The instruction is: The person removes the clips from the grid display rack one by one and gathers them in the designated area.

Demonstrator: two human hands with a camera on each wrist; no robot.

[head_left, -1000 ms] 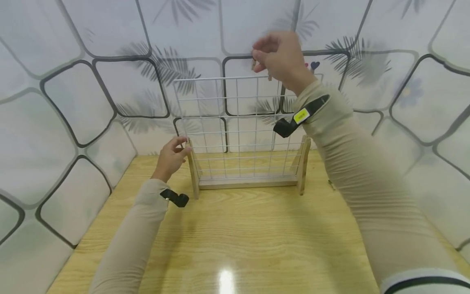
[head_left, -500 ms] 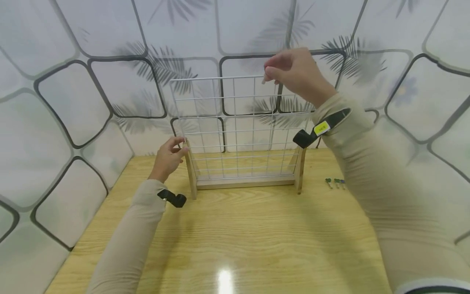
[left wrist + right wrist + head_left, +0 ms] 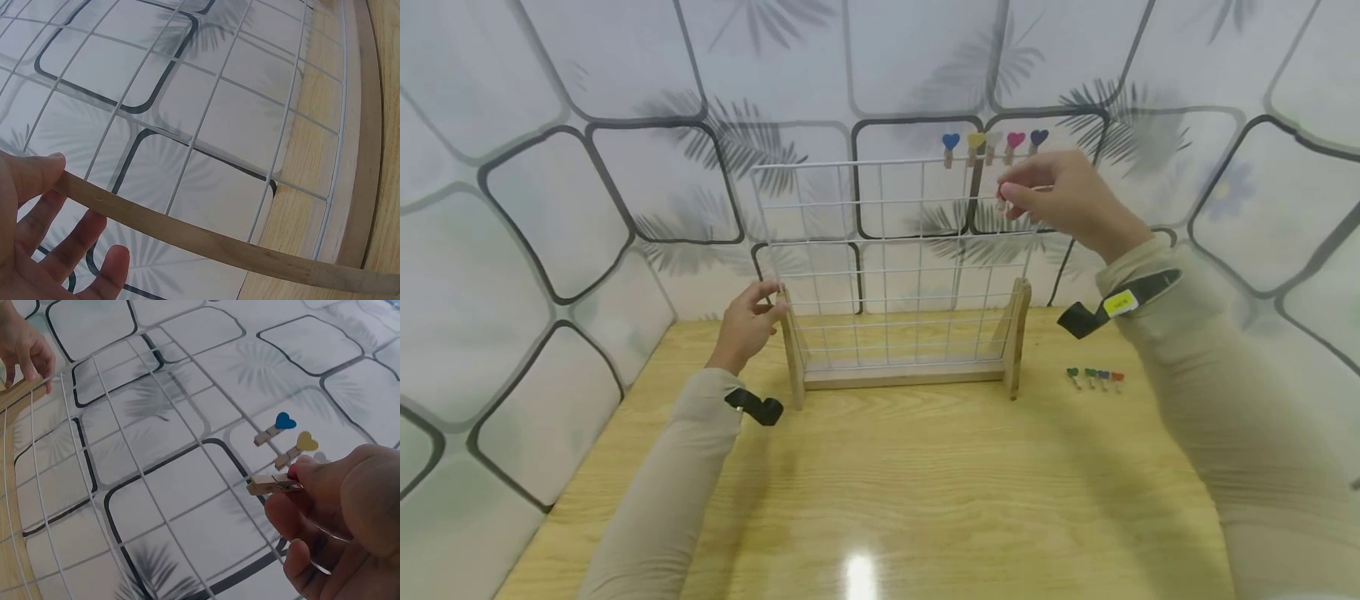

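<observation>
My right hand [image 3: 1067, 200] pinches a small wooden clothespin [image 3: 272, 484] with a red end between thumb and fingers. It is held just in front of the wire grid rack [image 3: 883, 200], below the top wire near its right end. In the right wrist view the clothespin's wooden tip points left, away from the fingers. My left hand [image 3: 745, 325] grips the top of the rack's left wooden post [image 3: 169, 226], thumb on one side and fingers on the other. Along the top wire stand several heart clothespins, among them a blue one [image 3: 951, 143], a yellow one [image 3: 976, 142] and a pink one [image 3: 1015, 141].
Several more heart clothespins lie in a row on the wooden table [image 3: 880, 475], right of the rack, including a green one [image 3: 1072, 373] and a red one [image 3: 1117, 377]. The rack's wooden base [image 3: 902, 377] stands toward the back, before a patterned backdrop [image 3: 790, 67].
My right hand has moved down and to the right from above the top wire, uncovering the clothespins there. The row on the table has come into view. My left hand stays on the post.
</observation>
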